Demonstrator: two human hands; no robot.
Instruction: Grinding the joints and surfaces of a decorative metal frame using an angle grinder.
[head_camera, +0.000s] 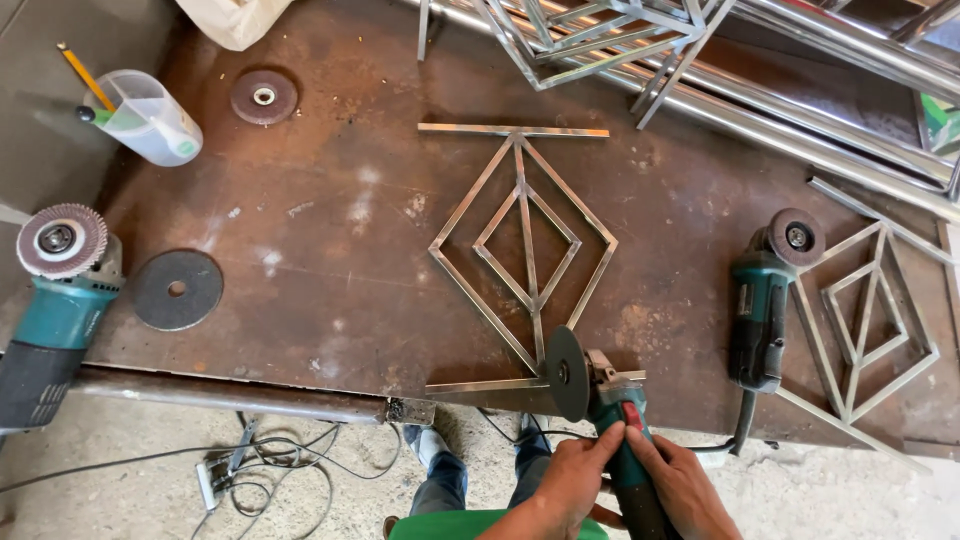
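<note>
A: Step in hand? Both hands are on the grinder (610, 420) — left hand (572, 480) wrapped round the body from the left, right hand (682, 485) gripping from the right, fingers of both closed tight on it.

B: And the disc?
A: Dark cutting disc (566, 372) stands on edge, touching or just above the bottom bar of the diamond frame (523, 250), at the near edge of the tabletop (330, 300). No sparks visible, so I can't tell if it's spinning.

B: Where's the frame lying?
A: Flat, mid-tabletop, top bar far, bottom bar near the person.

B: So the stage?
A: Looks like grinding or trimming at the bottom joint — early contact, I'd judge. The next move calls for a steady two-handed hold and the disc kept square to the bar, cable clear of it.

B: Other stuff?
A: Second grinder (762, 310) idle to the right beside another diamond frame (868, 315); a flap-disc grinder (55, 300) at far left; loose disc (177, 290) and a plastic jug (150, 118) well apart.
</note>
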